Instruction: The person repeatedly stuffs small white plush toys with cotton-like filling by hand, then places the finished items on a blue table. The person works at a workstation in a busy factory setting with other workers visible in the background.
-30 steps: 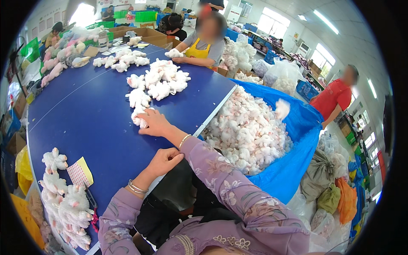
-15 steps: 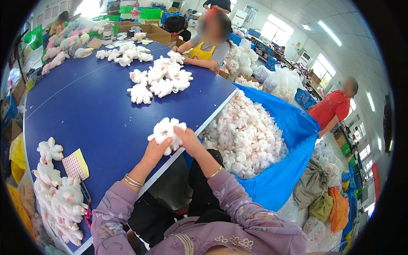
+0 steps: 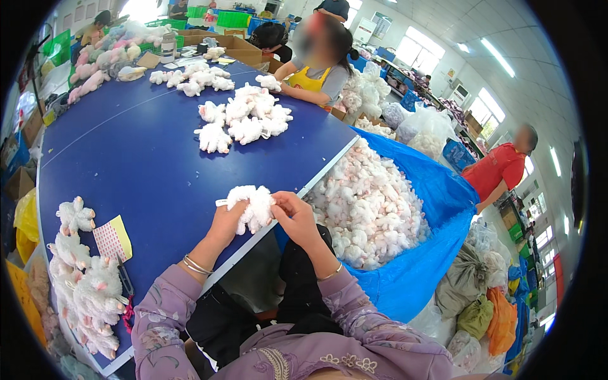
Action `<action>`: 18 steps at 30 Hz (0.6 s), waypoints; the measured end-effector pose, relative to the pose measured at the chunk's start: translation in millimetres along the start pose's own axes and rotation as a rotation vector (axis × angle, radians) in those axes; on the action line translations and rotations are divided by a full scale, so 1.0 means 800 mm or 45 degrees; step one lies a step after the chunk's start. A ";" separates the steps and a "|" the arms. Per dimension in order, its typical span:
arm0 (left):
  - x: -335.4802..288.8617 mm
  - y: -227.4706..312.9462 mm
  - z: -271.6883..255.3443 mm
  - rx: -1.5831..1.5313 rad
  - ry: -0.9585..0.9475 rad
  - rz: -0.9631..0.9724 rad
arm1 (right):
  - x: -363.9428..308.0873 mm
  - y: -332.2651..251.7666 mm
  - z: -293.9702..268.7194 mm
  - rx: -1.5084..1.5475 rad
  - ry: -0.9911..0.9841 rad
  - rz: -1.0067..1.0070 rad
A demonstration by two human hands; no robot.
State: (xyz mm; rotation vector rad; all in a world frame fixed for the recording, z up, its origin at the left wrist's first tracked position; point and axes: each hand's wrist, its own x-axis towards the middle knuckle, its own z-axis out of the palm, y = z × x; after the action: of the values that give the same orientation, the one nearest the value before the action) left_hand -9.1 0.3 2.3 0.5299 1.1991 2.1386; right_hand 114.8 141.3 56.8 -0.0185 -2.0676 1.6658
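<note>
Toys lie in a furry white pile (image 3: 95, 294) along the left edge of your table (image 3: 158, 168), with a sheet of red marks (image 3: 109, 239) and a dark tool (image 3: 125, 278) close beside them. If your left sleeve (image 3: 166, 310) brushed that pile, something might tip off the left edge. Your left hand (image 3: 225, 225) is curled round one white toy (image 3: 255, 206), gripping its left side by the table edge nearest you. If those fingers got loose, it could drop off that edge. Your right hand (image 3: 294, 218) is pinching at the toy's right side with its fingertips. Too hard a tug there might pull out fluff, because it looks so soft. On the right, past the table's edge, a blue sheet (image 3: 399, 285) holds a big heap (image 3: 367, 206) of the same kind. A toy that fell that way could get lost in it.

Look at your toy from left to right. A small pale loop (image 3: 221, 202) sticks out on the left, by your left hand. The middle is round, white and very fluffy, like a little cloud. On the right are short lumps near your right fingertips; it is hard to tell if they are legs. Its face can't be made out.
</note>
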 end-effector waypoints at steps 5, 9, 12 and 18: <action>-0.001 0.001 -0.001 0.000 -0.001 0.023 | 0.004 -0.019 0.006 -0.348 0.010 -0.114; -0.002 0.005 -0.002 0.070 -0.152 -0.055 | 0.009 -0.008 0.012 -0.387 0.199 -0.095; -0.015 0.032 0.014 0.287 -0.170 -0.149 | 0.006 -0.003 0.025 -0.447 0.152 -0.099; -0.012 0.009 0.010 0.364 -0.089 0.107 | 0.016 0.019 0.015 0.362 0.105 0.646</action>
State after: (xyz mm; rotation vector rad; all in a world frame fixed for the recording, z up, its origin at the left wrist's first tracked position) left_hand 0.6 -4.6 11.8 0.7848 1.4756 2.0088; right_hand 94.5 138.5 45.8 -0.5480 -1.8413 2.2007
